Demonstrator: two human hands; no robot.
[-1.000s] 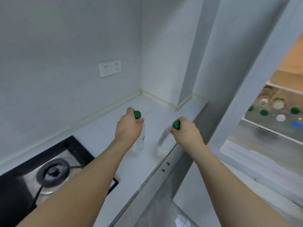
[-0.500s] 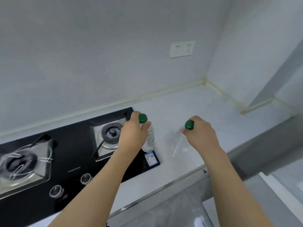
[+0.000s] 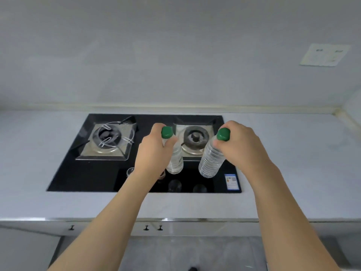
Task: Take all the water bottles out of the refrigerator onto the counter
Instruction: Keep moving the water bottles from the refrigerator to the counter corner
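I hold two clear water bottles with green caps by their necks, above the black gas hob. My left hand (image 3: 154, 151) grips the left bottle (image 3: 175, 161), which hangs upright over the hob's front middle. My right hand (image 3: 241, 146) grips the right bottle (image 3: 211, 161), which tilts with its base toward the left. Both bottle bases are reflected in the hob's glass, and whether they touch it I cannot tell. The refrigerator is out of view.
The gas hob (image 3: 82, 178) has a left burner (image 3: 109, 139), a right burner (image 3: 194, 138) and knobs at its front. Pale counter (image 3: 293, 159) lies on both sides and along the front edge. A wall socket (image 3: 324, 54) sits upper right. Cabinet knobs (image 3: 153, 228) are below.
My view has swung left, away from the refrigerator. Both hands carried the bottles from the counter's right corner to above the hob.
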